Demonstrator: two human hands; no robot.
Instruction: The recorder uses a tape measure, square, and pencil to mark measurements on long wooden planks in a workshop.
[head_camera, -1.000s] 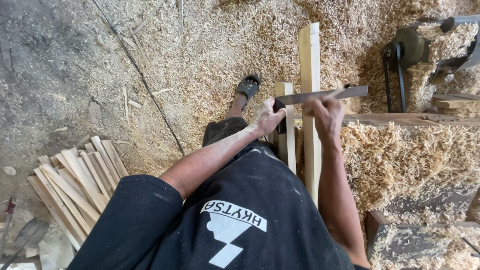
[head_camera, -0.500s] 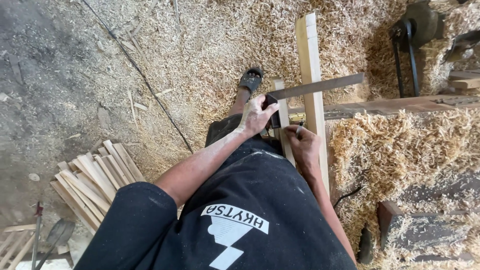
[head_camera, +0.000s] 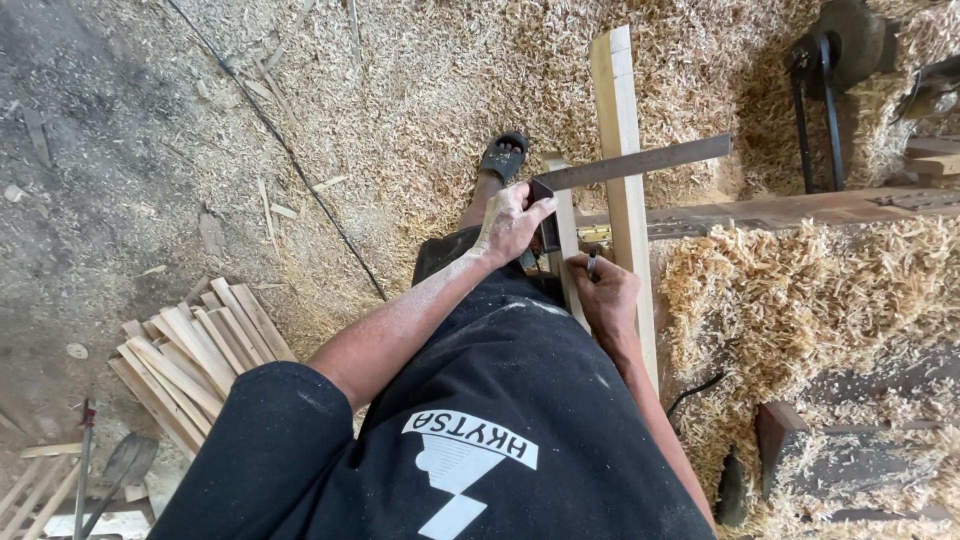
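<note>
I observe a try square (head_camera: 620, 170) laid across a long pale wooden batten (head_camera: 622, 180) that runs from near the person's lap to the far side of the scene; the square's metal blade crosses the batten at a right angle and reaches out to the right, while its dark stock sits against the batten's left side. The left hand (head_camera: 512, 222) is clamped on the stock, fingers wrapped over it and pressing it toward the wood. The right hand (head_camera: 603, 290) is closed, fingers together around a small slim object, resting on the batten's near part just below the blade; I cannot tell what the object is. A second, shorter pale strip (head_camera: 562, 235) lies touching the batten's left side, partly hidden by both hands. Both pieces rest over a dark horizontal beam (head_camera: 790, 210) running off to the right. A sandalled foot (head_camera: 503, 157) stands just left of the batten, on a thick layer of wood shavings (head_camera: 430, 90) that covers the centre and right of the floor. A thin dark cable (head_camera: 290, 155) crosses the shavings on the left. A stack of cut wooden slats (head_camera: 195, 355) lies near left on bare concrete. A dark metal frame (head_camera: 820, 100) stands far right.
</note>
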